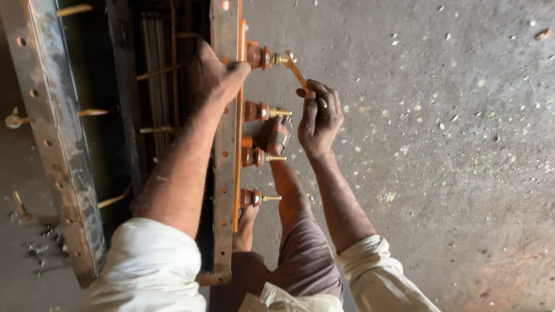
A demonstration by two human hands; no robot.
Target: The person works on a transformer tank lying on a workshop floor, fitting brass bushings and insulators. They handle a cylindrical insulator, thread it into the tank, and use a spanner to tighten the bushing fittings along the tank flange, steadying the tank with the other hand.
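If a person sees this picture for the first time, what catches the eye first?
A row of brown insulators with brass studs sticks out of the metal frame at centre. The right hand holds a wrench on the top stud, while the left hand grips the frame edge.

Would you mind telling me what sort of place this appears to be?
Probably a workshop for electrical equipment: a bare, speckled concrete floor, an open metal frame, and a row of brown insulators with brass studs mounted on it.
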